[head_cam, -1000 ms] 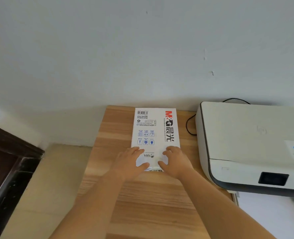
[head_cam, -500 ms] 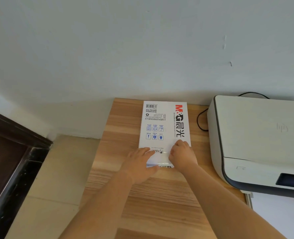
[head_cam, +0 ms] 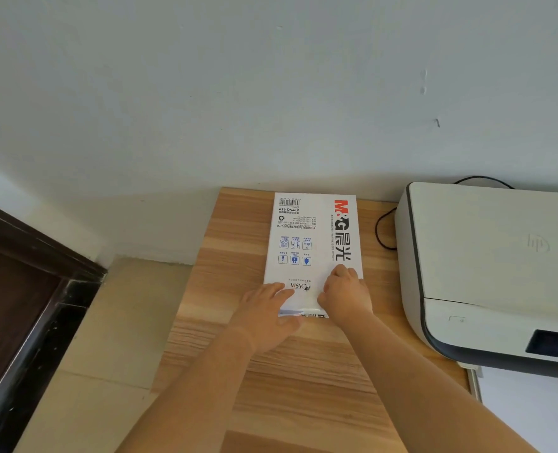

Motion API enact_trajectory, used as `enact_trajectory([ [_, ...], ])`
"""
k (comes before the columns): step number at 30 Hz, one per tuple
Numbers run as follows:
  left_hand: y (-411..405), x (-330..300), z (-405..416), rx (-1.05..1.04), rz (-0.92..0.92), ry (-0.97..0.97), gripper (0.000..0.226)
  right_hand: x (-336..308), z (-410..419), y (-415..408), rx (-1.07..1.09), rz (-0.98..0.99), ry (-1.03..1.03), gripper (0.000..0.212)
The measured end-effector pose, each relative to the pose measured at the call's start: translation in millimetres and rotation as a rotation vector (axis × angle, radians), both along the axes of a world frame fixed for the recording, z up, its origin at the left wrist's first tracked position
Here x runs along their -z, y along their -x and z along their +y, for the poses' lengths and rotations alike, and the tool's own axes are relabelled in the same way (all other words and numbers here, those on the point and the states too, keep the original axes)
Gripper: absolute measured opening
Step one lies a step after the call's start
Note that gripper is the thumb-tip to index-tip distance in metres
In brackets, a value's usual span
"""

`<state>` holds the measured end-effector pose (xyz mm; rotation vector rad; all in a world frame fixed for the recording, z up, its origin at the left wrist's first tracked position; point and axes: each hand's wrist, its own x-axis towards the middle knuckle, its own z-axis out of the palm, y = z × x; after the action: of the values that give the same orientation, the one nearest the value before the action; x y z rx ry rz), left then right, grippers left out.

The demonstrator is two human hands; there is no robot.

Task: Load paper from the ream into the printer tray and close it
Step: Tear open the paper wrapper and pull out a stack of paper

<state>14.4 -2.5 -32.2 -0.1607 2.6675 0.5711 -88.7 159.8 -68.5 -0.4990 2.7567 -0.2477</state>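
Two hands are placed on the near end of the ream (head_cam: 310,246), which lies flat on the bench (head_cam: 304,371) with its far end close to the wall. The left hand (head_cam: 264,317) is laid nearly flat, fingers spread over the near left corner of the wrapper, thumb tucked by the near edge. The right hand (head_cam: 346,294) is curled into a loose fist on the near right corner; whether a fold of wrapper is pinched inside it cannot be told. The printer (head_cam: 487,273) stands well to the right of the right hand, and part of what may be its tray (head_cam: 529,410) is seen below it, at the frame's lower right.

The wrapper is judged to be only partly opened at the end nearest the hands, so the work appears to be at the unwrapping step, with nothing yet loaded.

Several faults may be expected from here. If the wrapper is torn sharply by the right hand while the ream is held down only lightly by the left, the whole pack could be slid toward the near edge of the bench or skewed toward the printer. If the paper is gripped together with the wrapper, the top sheets could be creased or dog-eared, and jams could follow. A ragged tear could let sheets fan out loosely. The cable (head_cam: 382,230), lying beyond the right hand, could be snagged if the pack is swung that way.
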Motion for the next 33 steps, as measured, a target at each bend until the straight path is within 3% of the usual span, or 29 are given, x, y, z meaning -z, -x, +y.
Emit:
enact_trajectory([
  [10, -11.4, -3.4, -7.1, -0.022, -0.016, 0.011, 0.067, 4.2, -4.6, -0.5, -0.025, 0.034, -0.001, 0.023],
  [18, -8.4, -4.0, -4.6, -0.027, 0.035, 0.011, 0.066, 5.1, 9.8, -22.1, -0.164, 0.065, 0.160, 0.017],
  [23, -2.1, -3.4, 1.9, 0.002, 0.057, 0.027, 0.068, 11.0, 18.9, -41.0, -0.294, 0.139, 0.141, 0.020],
  [33, 4.1, -2.1, 12.2, 0.034, 0.076, 0.034, 0.066, 15.3, 30.2, -62.4, -0.238, 0.277, 0.222, 0.009],
])
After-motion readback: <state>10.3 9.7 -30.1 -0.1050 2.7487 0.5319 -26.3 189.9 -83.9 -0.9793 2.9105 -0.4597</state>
